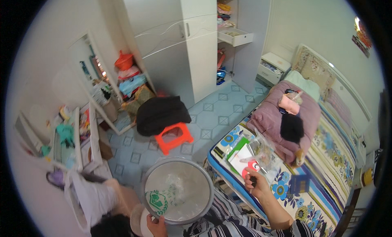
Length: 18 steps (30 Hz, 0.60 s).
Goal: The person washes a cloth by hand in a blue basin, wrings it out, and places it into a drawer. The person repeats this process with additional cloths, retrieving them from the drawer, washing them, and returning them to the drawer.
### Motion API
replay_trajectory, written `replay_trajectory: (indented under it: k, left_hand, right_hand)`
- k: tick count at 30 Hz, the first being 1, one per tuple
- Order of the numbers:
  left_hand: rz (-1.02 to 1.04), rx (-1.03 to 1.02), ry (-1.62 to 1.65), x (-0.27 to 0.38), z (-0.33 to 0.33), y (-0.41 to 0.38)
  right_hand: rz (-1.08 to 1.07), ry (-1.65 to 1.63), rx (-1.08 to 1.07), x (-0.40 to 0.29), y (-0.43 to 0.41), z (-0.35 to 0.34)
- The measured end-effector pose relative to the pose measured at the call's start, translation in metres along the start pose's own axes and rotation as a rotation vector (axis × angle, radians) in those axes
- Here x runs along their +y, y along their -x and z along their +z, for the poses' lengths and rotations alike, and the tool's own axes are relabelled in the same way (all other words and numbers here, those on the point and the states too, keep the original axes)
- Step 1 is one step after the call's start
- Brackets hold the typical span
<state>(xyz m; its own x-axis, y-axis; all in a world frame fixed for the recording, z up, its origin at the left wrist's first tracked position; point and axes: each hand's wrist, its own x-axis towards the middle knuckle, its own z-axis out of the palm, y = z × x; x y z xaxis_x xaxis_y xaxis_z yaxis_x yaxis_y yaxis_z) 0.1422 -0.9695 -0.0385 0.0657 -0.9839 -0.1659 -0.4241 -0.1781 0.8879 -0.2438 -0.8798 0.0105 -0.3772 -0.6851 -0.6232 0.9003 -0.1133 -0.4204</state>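
My left hand (156,225) grips the near rim of a round grey plastic basin (209,194), with its fingers over the edge. Inside the basin lies clear plastic with green printing (156,202). My right hand (256,183) is raised over the near edge of the bed, its fingers curled; whether it holds something small is unclear. Just beyond its fingers, a white and pink-red printed item (245,160) lies on a green sheet (237,148), beside clear plastic bags (261,148). A dark blue box or booklet (300,183) lies on the bed to the right.
A red-orange plastic stool (174,137) stands on the tiled floor near black cloth (162,114). The wardrobe (200,53) has an open door and a drawer (239,38) pulled out. A folded mauve quilt (266,114) lies on the bed. A cluttered dresser (76,139) and a leaning mirror (107,108) stand left.
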Motion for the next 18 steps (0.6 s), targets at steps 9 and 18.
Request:
replay_trajectory:
  k: [9,18]
  left_hand:
    - [0.040,-0.218,0.151,0.147,0.151,-0.275]
    - [0.042,-0.383,0.053,0.271,0.296,-0.499]
  right_hand:
    - [0.007,-0.365,0.384,-0.073,-0.267,0.008]
    - [-0.191,0.006,0.075,-0.133,-0.355,0.172]
